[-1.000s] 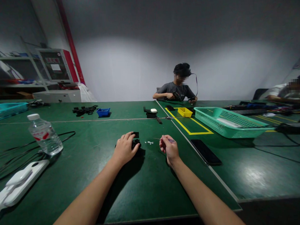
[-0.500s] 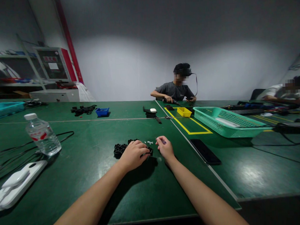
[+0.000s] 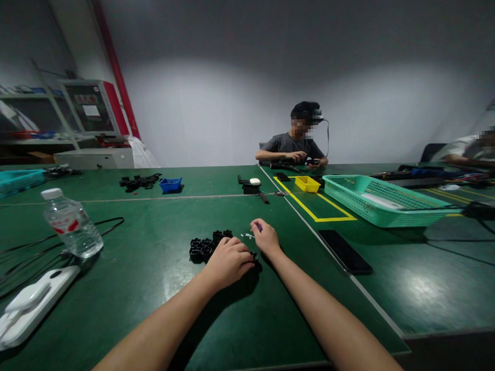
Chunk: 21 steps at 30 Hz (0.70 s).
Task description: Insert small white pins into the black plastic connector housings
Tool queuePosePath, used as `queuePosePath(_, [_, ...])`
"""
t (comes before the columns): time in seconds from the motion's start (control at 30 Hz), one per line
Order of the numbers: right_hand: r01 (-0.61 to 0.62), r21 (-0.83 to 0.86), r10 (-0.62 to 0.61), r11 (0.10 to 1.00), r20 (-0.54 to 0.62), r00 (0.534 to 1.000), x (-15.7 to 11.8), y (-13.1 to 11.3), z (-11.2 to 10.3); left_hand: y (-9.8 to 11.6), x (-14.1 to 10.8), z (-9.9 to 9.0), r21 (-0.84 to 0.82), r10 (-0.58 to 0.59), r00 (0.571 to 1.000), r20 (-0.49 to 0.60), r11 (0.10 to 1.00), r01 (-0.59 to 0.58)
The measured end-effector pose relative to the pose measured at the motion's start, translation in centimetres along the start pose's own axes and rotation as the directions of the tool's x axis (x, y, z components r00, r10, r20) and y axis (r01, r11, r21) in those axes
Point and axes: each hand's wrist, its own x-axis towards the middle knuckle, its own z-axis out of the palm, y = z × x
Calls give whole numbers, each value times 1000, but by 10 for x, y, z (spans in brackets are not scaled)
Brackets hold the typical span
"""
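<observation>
Several bent fingers of the left hand (image 3: 230,260) press together around a black part (image 3: 254,257) at center frame; the right hand (image 3: 267,238) pinches a small purple item (image 3: 260,227) near white bits (image 3: 248,236). Leftward, clustered black parts (image 3: 200,250) look light, stiff, best gripped by outer walls.

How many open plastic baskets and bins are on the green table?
4: a teal basket at far left, a blue bin left of centre, a yellow bin right of centre, a mint basket further right.
</observation>
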Motion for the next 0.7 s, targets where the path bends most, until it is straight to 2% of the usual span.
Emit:
queuePosePath(0.27, [-48,148,56,988,-55,997,-4,-4,-5,2,-1,0,6,-59,998,-2,998,59])
queuePosePath(0.53, [-40,179,44,983,-17,999,-7,-9,-7,2,-2,-7,-4,-127,988,-88,992,127])
queuePosePath(0.6, [-37,184,40,982,-13,999,-7,-9,-7,-3,-3,-10,8,-162,979,-127,986,165])
queuePosePath(0.7, [-44,187,47,981,-12,999,-8,-10,-8,-15,-6,-10,60,-274,949,-157,956,286])
